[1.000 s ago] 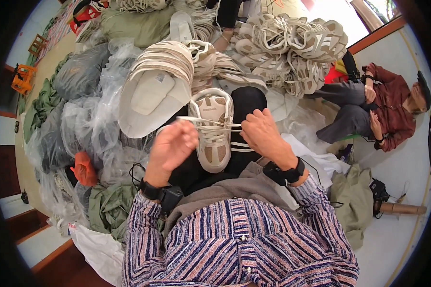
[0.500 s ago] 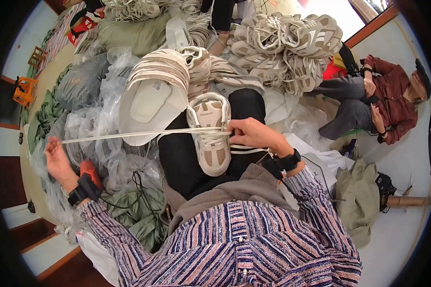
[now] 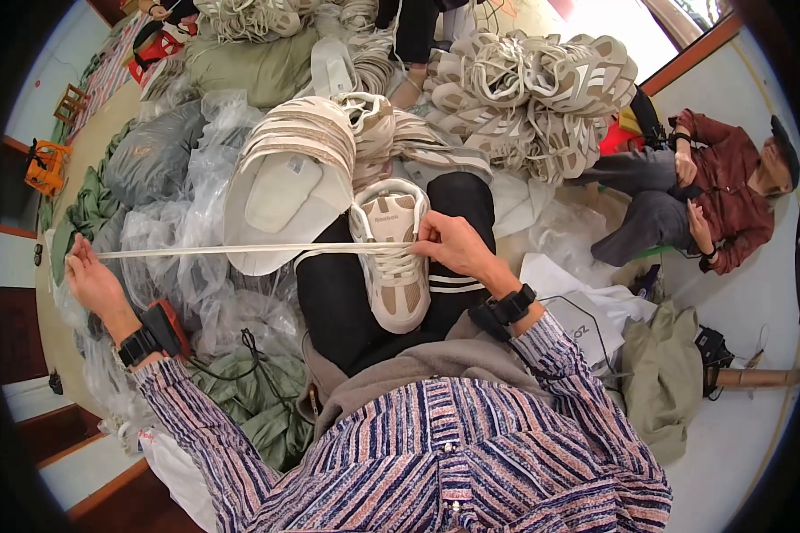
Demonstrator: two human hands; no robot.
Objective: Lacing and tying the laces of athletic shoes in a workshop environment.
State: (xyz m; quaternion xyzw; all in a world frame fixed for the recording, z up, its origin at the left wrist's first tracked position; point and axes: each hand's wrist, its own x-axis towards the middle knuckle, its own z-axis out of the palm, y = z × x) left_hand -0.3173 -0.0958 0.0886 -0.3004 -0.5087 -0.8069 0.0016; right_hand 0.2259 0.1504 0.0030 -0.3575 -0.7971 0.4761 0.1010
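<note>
Stretching far out to the side, the left hand (image 3: 89,277) pinches the free end of a flat white lace (image 3: 240,250), fingers closed around it, with the arm extended low and away from the body. A dark watch and a red band sit on that wrist. The lace runs taut and nearly level across to a beige and white sneaker (image 3: 393,253), which rests sole-down on the person's lap, on black trousers, toe pointing toward the body. The right hand (image 3: 449,249) sits just beside the sneaker's upper part, fingers curled together and gripping the lace where it meets the eyelets; the wrist bends slightly and also wears a dark watch. Both forearms are in striped sleeves. Just beyond the sneaker lies a stack of shoe soles (image 3: 289,178), touching it at the left. A heap of matching sneakers (image 3: 533,89) lies farther off, and crumpled clear plastic bags (image 3: 178,240) spread under the stretched lace. Another person (image 3: 711,195) sits on the floor at the right, well apart.
</note>
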